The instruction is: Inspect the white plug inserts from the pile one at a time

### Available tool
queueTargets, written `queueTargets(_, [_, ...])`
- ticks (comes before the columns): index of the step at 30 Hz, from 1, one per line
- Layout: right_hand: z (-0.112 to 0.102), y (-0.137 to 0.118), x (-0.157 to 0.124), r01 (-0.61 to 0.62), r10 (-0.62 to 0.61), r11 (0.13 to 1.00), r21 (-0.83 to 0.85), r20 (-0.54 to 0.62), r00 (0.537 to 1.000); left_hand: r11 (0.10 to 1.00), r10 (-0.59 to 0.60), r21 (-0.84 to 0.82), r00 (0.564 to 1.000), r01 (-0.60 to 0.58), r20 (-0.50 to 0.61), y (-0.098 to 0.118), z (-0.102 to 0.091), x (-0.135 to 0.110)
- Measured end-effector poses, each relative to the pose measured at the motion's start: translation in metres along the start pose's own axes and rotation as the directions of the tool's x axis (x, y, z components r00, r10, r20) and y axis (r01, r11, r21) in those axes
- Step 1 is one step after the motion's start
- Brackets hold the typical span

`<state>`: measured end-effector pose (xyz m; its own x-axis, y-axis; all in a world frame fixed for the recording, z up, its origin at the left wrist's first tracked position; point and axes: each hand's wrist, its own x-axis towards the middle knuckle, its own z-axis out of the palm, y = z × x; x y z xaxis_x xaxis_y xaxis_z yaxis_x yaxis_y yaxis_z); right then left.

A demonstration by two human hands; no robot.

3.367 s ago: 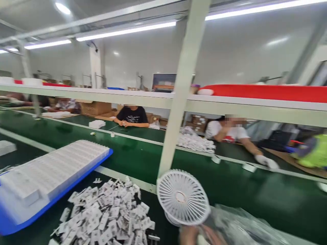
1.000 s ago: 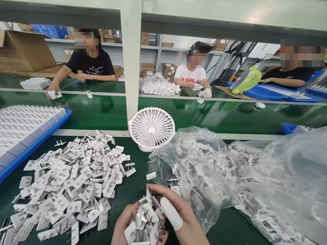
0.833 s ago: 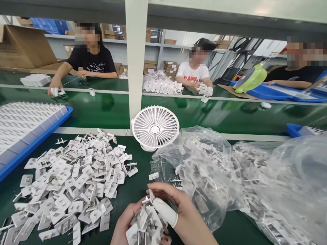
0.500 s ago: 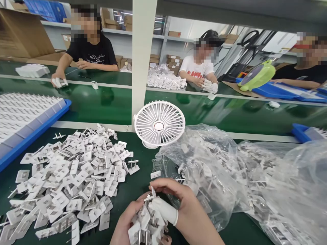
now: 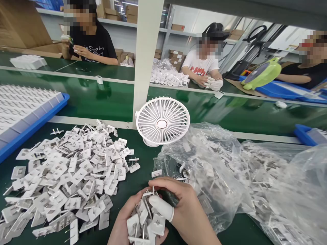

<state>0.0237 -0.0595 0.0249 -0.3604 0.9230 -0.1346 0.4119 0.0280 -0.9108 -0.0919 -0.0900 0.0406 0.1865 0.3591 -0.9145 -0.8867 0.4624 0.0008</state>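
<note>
Between my two hands is a bunch of white plastic plug plates [image 5: 143,221] with metal pins, held low at the front of the green bench. My left hand [image 5: 126,217] cups the bunch from the left and below. From the right, my right hand [image 5: 181,204] curves over it, and its thumb, in a white finger cot [image 5: 161,207], presses on the plates. A large loose pile of the same plates [image 5: 74,177] lies left of my hands. To the right, a clear plastic bag [image 5: 204,166] full of more plates lies close beside my right hand.
A white fan [image 5: 162,123] stands behind my hands, before a pale post [image 5: 146,51]. A blue tray [image 5: 63,102] with white pinned parts is at the left. A green conveyor [image 5: 107,105] runs across, with several co-workers [image 5: 93,41] beyond it, and a green fan [image 5: 262,75].
My fingers have shifted slightly around the bunch of plates. The co-worker at the left has raised both hands from the far bench. The view has tilted a little.
</note>
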Motion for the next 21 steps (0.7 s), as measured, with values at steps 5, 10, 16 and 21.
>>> queueTargets(5, [-0.009,0.002,-0.005,0.248,-0.260,0.948,-0.198,-0.037,0.965,1.000,-0.019,-0.018,0.999,0.020,0.051,0.002,0.000,-0.002])
queueTargets(10, [-0.017,-0.004,-0.011,0.366,-0.365,0.825,-0.430,0.089,0.927,0.990,-0.098,-0.074,0.968,0.118,0.232,0.002,-0.007,0.004])
queueTargets(16, [-0.015,0.001,-0.012,0.275,-0.281,0.960,-0.057,-0.143,0.949,0.997,-0.071,-0.012,0.965,0.076,0.253,0.002,-0.011,0.007])
queueTargets(21, [-0.002,-0.009,-0.013,0.053,0.122,0.625,0.779,-0.165,0.979,0.999,-0.024,0.044,0.978,0.015,0.207,0.004,-0.013,0.005])
